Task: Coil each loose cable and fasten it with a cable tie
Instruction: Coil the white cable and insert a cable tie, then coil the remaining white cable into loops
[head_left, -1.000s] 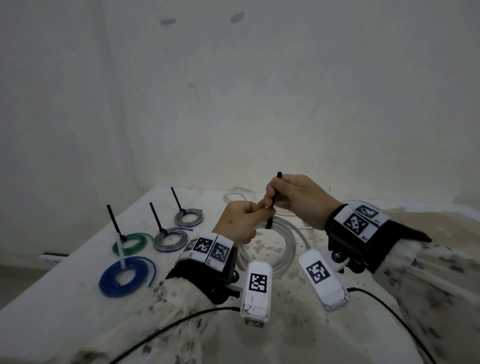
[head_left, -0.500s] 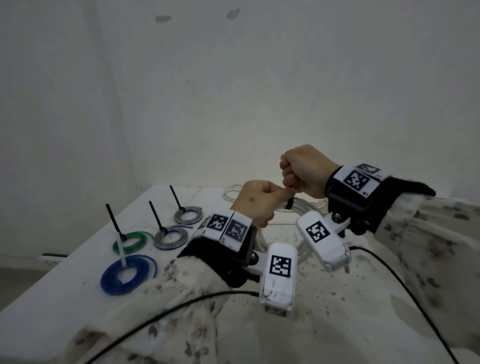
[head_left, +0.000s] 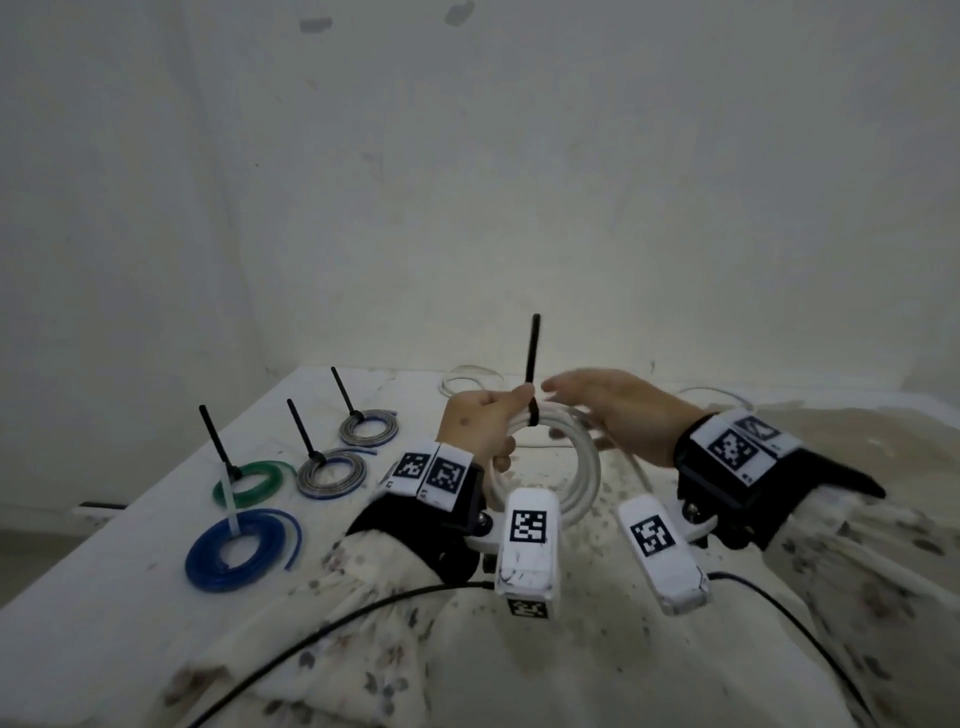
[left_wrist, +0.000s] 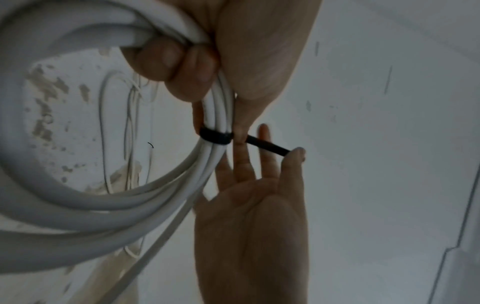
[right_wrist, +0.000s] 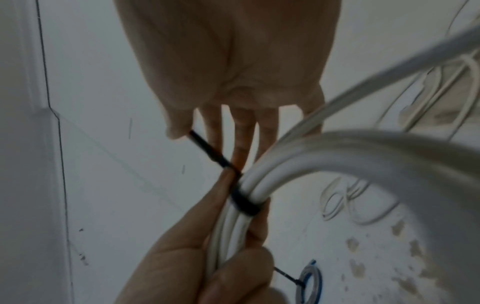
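White coil (head_left: 566, 467) sits in my left hand (head_left: 480, 426), held above the table (head_left: 104, 597), fingers curled round the strands right by the black cable tie (head_left: 533, 400) cinched round them. Tail sticks up. My right hand (head_left: 618, 415) is flat-fingered, holding nothing, thumb tip at the tail's end. Risk: tie not fully tight, loops slip and spring apart once I loosen my grip. Loose cable (head_left: 470, 379) waits behind; four tied coils lie at left.

Four tied coils (head_left: 291, 483) with upright tie tails crowd the table's (head_left: 130, 597) left side.
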